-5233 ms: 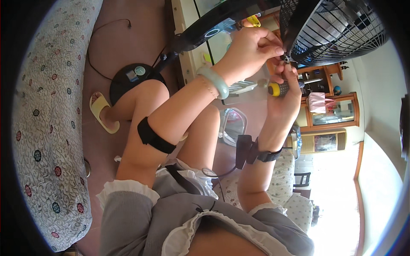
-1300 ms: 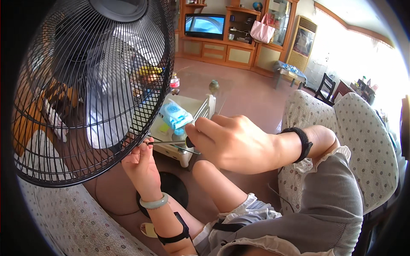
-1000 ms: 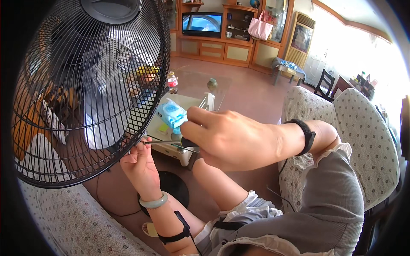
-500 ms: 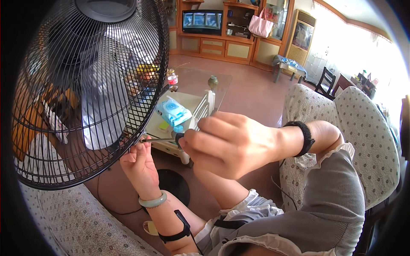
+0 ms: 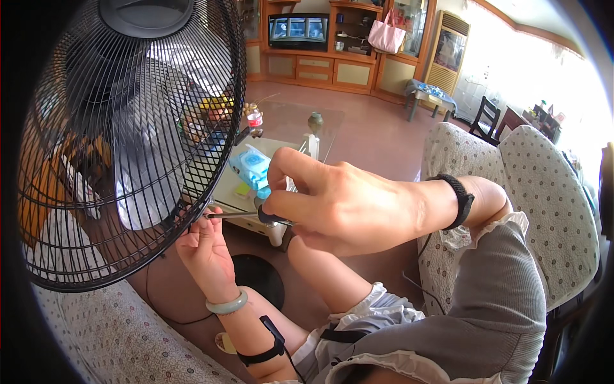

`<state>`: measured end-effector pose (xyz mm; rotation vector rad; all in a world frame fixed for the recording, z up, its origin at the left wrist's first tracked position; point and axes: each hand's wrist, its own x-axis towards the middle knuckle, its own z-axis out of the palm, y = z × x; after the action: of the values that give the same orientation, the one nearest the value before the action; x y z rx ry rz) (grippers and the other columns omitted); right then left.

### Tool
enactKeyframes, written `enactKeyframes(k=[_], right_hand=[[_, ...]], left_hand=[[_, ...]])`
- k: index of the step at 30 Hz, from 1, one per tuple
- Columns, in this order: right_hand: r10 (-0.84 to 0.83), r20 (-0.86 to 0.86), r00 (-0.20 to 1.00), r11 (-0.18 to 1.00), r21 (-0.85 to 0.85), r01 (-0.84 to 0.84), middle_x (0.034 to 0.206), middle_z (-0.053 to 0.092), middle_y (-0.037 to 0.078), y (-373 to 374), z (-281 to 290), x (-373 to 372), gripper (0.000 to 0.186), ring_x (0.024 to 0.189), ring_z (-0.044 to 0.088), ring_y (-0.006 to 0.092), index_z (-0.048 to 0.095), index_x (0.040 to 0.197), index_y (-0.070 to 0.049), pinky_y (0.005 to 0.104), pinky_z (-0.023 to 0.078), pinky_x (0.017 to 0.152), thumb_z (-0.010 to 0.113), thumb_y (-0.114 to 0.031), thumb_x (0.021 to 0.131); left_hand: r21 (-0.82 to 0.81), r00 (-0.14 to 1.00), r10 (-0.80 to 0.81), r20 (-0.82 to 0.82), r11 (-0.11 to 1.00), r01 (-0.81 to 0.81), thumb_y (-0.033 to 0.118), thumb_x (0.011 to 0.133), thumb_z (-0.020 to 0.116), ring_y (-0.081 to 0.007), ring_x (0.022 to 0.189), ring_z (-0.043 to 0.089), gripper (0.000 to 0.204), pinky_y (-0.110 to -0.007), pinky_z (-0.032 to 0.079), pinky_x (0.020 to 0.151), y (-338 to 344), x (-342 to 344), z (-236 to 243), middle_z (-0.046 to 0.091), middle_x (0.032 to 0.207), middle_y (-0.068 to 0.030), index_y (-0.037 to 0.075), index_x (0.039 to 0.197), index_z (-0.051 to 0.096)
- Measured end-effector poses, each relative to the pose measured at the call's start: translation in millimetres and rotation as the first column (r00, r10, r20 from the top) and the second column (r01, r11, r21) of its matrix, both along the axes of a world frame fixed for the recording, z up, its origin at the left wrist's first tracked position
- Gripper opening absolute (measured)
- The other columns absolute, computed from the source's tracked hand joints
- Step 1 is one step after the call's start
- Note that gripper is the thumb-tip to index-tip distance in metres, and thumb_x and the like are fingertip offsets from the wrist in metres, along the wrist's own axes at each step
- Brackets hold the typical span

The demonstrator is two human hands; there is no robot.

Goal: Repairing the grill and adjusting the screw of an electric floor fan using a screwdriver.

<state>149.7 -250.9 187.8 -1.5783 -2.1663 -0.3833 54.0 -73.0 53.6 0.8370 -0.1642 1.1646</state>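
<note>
A black electric fan [image 5: 192, 214] with a round wire grille fills the left side. At the grille's lower right rim, my left hand [image 5: 208, 253] is closed, thumb and fingers pinching the edge. A small part between those fingertips is too hidden to name. My right hand [image 5: 342, 205] is closed around the dark handle of a screwdriver [image 5: 233, 216]. Its thin metal shaft points left, and the tip meets the rim beside my left fingertips. Most of the handle is covered by my right fingers.
Behind my hands stands a low table [image 5: 281, 148] with a blue wipes pack [image 5: 251, 168] and a bottle [image 5: 254, 120]. A patterned sofa [image 5: 534, 185] is on the right; another patterned seat [image 5: 141, 333] lies below the fan. A round black base [image 5: 256, 281] rests on the floor.
My right hand has turned about the screwdriver handle, its fingers now lifted and more spread over it. The tip stays at the rim. My left hand keeps its place there.
</note>
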Motion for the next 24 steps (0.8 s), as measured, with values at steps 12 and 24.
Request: enactKeyframes(k=[12,24], right_hand=[[-0.011,0.352,0.936,0.97,0.232,-0.075,0.072,0.046,0.008,-6,-9,1,0.031,0.047,0.049,0.0148,0.054,0.09,0.006,0.0249,0.041,0.037,0.06,-0.006,0.061],[-0.117,0.396,0.911,0.989,0.133,0.069,0.07,0.04,0.012,-13,-2,-8,0.019,0.045,0.05,0.0196,0.044,0.08,0.003,0.0295,0.042,0.036,0.054,-0.012,0.071]], left_hand=[[0.025,1.0,-0.002,-0.006,1.0,0.002,-0.003,0.08,0.054,-0.0161,0.081,0.052,0.015,-0.037,0.041,0.084,5,-1,-4,0.055,0.086,-0.0057,0.002,0.093,0.052],[0.002,1.0,-0.008,0.011,1.0,0.008,-0.003,0.078,0.054,-0.0178,0.082,0.052,0.009,-0.037,0.041,0.086,2,1,-4,0.056,0.086,-0.0077,0.0,0.087,0.055]])
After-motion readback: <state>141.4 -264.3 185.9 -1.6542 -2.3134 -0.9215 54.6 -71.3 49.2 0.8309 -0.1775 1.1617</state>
